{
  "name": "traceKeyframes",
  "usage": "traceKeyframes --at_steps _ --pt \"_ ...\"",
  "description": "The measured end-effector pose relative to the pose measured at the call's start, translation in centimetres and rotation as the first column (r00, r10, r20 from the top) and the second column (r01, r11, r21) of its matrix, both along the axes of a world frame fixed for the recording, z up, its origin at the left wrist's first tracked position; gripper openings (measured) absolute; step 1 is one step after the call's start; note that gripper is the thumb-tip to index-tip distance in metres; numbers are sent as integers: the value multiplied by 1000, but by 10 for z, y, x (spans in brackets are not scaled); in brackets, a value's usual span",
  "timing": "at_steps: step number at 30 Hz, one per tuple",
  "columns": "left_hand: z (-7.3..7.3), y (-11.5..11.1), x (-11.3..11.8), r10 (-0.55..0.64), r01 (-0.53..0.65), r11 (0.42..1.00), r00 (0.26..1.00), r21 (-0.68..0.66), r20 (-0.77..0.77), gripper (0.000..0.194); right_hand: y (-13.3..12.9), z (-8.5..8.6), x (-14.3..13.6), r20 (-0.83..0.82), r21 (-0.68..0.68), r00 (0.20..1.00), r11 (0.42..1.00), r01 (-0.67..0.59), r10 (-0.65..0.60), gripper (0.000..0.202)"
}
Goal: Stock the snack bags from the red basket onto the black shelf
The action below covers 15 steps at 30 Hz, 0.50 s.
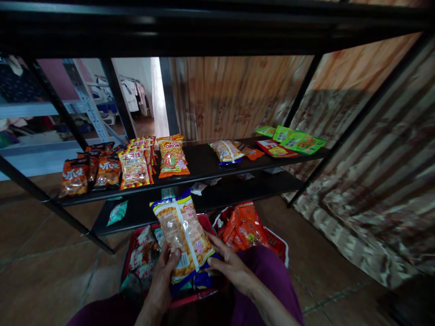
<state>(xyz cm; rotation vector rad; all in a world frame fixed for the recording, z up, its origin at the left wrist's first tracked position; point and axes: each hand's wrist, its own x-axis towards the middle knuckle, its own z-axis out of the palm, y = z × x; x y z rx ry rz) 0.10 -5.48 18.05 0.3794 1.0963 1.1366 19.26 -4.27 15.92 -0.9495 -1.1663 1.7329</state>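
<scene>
Between my two hands is a snack bag [183, 231] with blue ends and a pale seam strip running down its back. My left hand [162, 276] grips its lower left side, the thumb pressed on the front. My right hand [229, 262] holds its lower right edge, fingers round the side. The bag tilts over a red basket [125, 258] packed with other snack bags. On the shelf above lies a similar blue-ended bag [226, 151]. To its left stand orange-and-yellow bags [172, 156], red-and-yellow bags [135, 167] and dark-and-orange bags [108, 171].
Green packets [302, 141] and a red packet [277, 148] lie at the right of the black shelf [197, 167]. Below it, a lower shelf [224, 192] carries a teal packet [117, 213]. Orange packets [244, 224] fill a second basket [285, 249]. A patterned curtain [238, 99] hangs behind.
</scene>
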Motion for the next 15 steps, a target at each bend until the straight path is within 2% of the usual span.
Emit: traceKeyframes --at_steps 2,4,6,8,11,13,15 --pt "2 1 3 61 -56 998 990 35 -129 69 2 1 -1 200 154 971 983 98 -128 67" --pt "2 3 7 137 -108 986 958 124 -253 68 2 5 -5 356 325 890 931 167 -285 61" --pt "0 3 12 208 -134 966 910 223 -358 69 0 10 -10 415 419 852 899 130 -317 57" --pt "-3 2 19 239 -121 955 854 270 -462 75 -3 16 -17 402 421 887 906 41 -226 58" --pt "-12 -8 30 263 -110 951 783 290 -564 77 -7 23 -27 299 313 953 948 -57 -41 70" --pt "-17 -17 36 275 -81 935 779 344 -564 69 -8 24 -32 161 226 986 971 -74 38 78" --pt "-20 -27 41 273 -39 914 794 404 -542 57 -7 23 -34 -24 155 998 987 -46 50 84"
